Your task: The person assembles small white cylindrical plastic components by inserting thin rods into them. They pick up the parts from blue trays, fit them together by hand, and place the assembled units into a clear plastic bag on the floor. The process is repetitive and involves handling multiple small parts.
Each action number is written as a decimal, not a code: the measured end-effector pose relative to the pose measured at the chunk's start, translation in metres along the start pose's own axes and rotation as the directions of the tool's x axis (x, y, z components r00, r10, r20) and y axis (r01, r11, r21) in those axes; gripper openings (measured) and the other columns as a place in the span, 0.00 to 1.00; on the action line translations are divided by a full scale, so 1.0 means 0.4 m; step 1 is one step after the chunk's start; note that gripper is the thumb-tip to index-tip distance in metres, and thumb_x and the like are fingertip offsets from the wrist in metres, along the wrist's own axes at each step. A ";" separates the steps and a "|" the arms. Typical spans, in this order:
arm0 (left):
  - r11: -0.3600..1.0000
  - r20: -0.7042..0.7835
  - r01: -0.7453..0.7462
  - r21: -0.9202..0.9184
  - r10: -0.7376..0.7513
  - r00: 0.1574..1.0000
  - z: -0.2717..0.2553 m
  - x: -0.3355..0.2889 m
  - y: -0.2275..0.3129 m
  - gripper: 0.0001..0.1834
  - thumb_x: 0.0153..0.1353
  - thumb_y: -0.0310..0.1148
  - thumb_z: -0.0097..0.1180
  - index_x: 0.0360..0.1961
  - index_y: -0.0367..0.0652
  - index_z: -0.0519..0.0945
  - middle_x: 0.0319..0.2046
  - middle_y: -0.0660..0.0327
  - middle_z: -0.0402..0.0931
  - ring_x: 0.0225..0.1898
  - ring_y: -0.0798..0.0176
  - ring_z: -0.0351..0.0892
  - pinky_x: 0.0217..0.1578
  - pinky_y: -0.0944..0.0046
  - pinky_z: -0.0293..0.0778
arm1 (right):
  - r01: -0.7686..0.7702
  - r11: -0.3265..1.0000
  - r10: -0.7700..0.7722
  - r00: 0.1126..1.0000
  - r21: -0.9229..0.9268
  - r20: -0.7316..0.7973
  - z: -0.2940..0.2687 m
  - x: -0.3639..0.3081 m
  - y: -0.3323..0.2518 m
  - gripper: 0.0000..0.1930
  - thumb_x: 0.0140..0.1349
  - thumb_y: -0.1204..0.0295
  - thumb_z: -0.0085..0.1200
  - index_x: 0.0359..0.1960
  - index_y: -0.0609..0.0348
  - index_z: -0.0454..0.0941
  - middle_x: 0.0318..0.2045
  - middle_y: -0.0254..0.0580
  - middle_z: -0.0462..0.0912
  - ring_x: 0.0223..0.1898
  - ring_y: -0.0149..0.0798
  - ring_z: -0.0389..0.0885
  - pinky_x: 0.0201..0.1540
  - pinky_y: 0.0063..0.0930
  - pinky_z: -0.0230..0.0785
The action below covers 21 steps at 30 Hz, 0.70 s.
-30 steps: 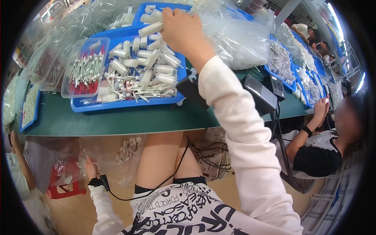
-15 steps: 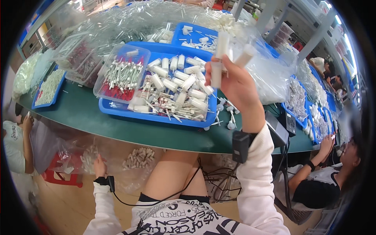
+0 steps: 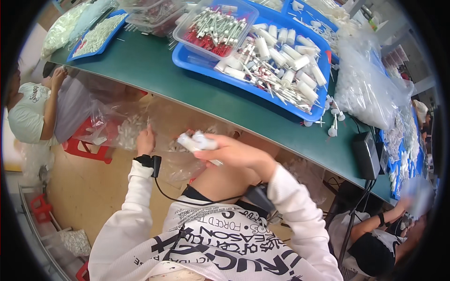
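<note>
R hand [image 3: 234, 152] is gripping at least 2 white cyls [image 3: 190, 143] nr ctr of frame, above the lap; its fingers are clamping round them, exact count unclear. L hand [image 3: 145, 140], L of ctr, is pinching the edge of a clear plastic bag [image 3: 104, 118], fingertips meeting on it; small white pcs [image 3: 129, 133] are lying in the bag.

Green table [image 3: 154, 77] is running diag. from upper L to R side. Upper R of ctr, a blue tray [image 3: 262, 96] is holding similar cyls [image 3: 307, 91] + thin white sticks [image 3: 269, 79]; a clear box [image 3: 251, 23] w/ red/white sticks is resting over the tray's L end. Big clear sack [image 3: 370, 89] is slumping at upper R, blk box [image 3: 365, 154] standing below. Red stool [image 3: 86, 145] is showing nr the bag, L side. Co-workers are appearing far L [image 3: 30, 110] & lower R.
</note>
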State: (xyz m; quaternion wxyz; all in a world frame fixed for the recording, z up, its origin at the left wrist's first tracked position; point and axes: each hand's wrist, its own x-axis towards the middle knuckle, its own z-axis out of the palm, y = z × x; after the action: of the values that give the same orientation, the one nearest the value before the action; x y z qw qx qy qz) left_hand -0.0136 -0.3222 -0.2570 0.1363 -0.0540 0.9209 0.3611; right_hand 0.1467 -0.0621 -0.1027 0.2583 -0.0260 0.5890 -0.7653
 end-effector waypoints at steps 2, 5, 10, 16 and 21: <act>0.999 -0.011 -0.042 0.026 0.042 0.999 -0.012 -0.007 -0.011 0.28 0.63 0.48 0.33 0.27 0.35 0.78 0.11 0.54 0.70 0.10 0.58 0.70 0.16 0.60 0.65 | -0.049 0.962 0.038 0.998 -0.267 -0.045 -0.026 0.125 0.142 0.20 0.55 0.62 0.52 0.44 0.63 0.69 0.29 0.37 0.75 0.27 0.30 0.73 0.30 0.24 0.65; 0.995 0.042 -0.094 0.026 0.093 0.995 0.013 -0.006 0.008 0.28 0.63 0.48 0.33 0.31 0.34 0.79 0.12 0.52 0.71 0.10 0.57 0.71 0.16 0.60 0.65 | -0.170 0.817 0.050 0.973 -0.551 -0.225 -0.079 0.251 0.275 0.20 0.51 0.67 0.53 0.44 0.63 0.69 0.33 0.46 0.76 0.34 0.38 0.74 0.36 0.28 0.65; 0.981 -0.063 -0.190 0.043 0.192 0.979 0.009 0.054 -0.109 0.28 0.64 0.47 0.33 0.32 0.34 0.80 0.15 0.49 0.72 0.16 0.54 0.72 0.21 0.58 0.66 | -0.256 0.680 -0.110 0.891 -0.687 -0.441 -0.029 0.263 0.294 0.29 0.47 0.64 0.55 0.50 0.67 0.64 0.46 0.60 0.71 0.46 0.50 0.72 0.46 0.33 0.64; 0.991 -0.017 -0.132 -0.014 0.132 0.991 0.029 0.029 -0.060 0.28 0.64 0.46 0.33 0.31 0.34 0.80 0.12 0.51 0.70 0.13 0.56 0.71 0.17 0.59 0.65 | -0.019 0.813 0.011 1.000 -0.582 -0.017 -0.042 -0.025 0.049 0.23 0.53 0.59 0.52 0.47 0.60 0.68 0.39 0.50 0.76 0.40 0.43 0.76 0.42 0.31 0.67; 0.980 0.001 -0.198 0.020 0.198 0.980 0.005 -0.014 -0.018 0.29 0.65 0.48 0.30 0.34 0.34 0.78 0.08 0.58 0.64 0.07 0.62 0.66 0.08 0.65 0.61 | 0.233 0.812 -0.360 0.922 -0.535 -0.144 -0.102 -0.311 -0.258 0.09 0.54 0.69 0.55 0.35 0.58 0.76 0.24 0.34 0.79 0.26 0.25 0.76 0.31 0.20 0.68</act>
State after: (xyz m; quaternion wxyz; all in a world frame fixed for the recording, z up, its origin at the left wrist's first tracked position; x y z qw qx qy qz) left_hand -0.0066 -0.3261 -0.2613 0.0998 0.0392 0.9253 0.3638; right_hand 0.2027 0.0448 0.0121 0.0462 -0.0934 0.7847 -0.6110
